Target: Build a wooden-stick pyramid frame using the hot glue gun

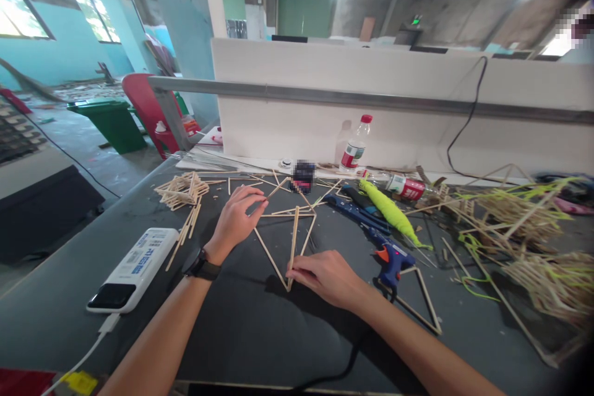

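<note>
A triangular frame of thin wooden sticks (270,256) lies on the dark table, its near corner pointing toward me. My right hand (327,277) pinches the lower end of a wooden stick (294,235) that rises from that corner. At the frame's far left corner, the thumb and fingers of my left hand (239,216) are closed on the end of another slanting stick (277,189). The two raised sticks stand apart at their tops. To the right of my right hand, a blue glue gun (393,260) with an orange trigger rests partly over a second stick triangle (427,300).
A white power bank (134,269) with a cable lies at left, near a stick pile (183,189). Yellow-green string (390,207), an upright bottle (356,143) and a lying bottle (411,187) are at back. Tangled sticks (547,278) cover the right side.
</note>
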A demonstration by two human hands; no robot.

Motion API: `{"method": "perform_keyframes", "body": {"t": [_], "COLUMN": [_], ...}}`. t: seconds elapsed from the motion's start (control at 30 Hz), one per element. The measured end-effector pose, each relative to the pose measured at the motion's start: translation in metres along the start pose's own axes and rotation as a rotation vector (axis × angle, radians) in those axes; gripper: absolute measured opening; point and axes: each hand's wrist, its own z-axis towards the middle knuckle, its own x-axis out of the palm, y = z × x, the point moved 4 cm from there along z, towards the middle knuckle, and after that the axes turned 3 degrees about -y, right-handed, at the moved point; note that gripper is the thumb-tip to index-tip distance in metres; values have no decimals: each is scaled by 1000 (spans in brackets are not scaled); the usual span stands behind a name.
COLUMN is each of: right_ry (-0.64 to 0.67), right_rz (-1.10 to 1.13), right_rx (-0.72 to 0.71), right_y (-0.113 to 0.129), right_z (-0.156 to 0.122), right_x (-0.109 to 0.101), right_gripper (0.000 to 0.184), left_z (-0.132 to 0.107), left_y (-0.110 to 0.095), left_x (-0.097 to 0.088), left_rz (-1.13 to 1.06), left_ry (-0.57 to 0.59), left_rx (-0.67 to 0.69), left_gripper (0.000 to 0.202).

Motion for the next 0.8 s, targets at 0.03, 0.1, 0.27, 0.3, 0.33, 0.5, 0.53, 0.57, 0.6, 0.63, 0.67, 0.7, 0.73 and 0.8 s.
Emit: {"method": "perform_keyframes", "body": {"t": [0.03,0.1,0.27,0.3,0.33,0.5,0.53,0.57,0.6,0.63,0.67,0.7,0.73,0.8], "right_ry": [-2,-2,-18,-22,-24,-34,-39,-45,-50,-52,-48,-37,-21,8], "right_rz": [-7,-20,-54,-57,-57,-35,-29,-22,-13,-3,11,28,48,90], "right_rx": [2,10,40,47,54,83,90,98,104,107,103,94,79,52], "right_y": [0,0,0,0,1,4,5,5,4,4,3,1,0,-2], "right_z": [0,-1,0,1,1,3,3,3,3,3,3,3,3,2], "right_x": [1,1,1,1,1,3,3,3,2,1,0,-2,-3,-6], "right_gripper": [32,33,34,34,34,35,35,35,34,34,33,31,30,27], "left_z": [0,0,-1,-1,-1,0,0,0,0,0,0,0,0,0], "left_y": [0,0,0,0,-1,-1,-1,-1,-1,-1,-1,-1,-1,-1], "left_x": [0,0,0,0,0,0,0,0,0,0,0,0,0,0], "left_rz": [-2,-9,-9,-8,-8,-9,-8,-7,-6,-5,-4,-2,0,4], "left_ry": [-3,-7,-13,-14,-13,-7,-8,-8,-9,-9,-7,-7,-6,-4], "left_rx": [-1,1,3,2,0,1,2,3,3,3,1,-1,-4,-7], "left_gripper": [8,8,8,9,9,10,10,10,10,10,10,10,10,10]}}
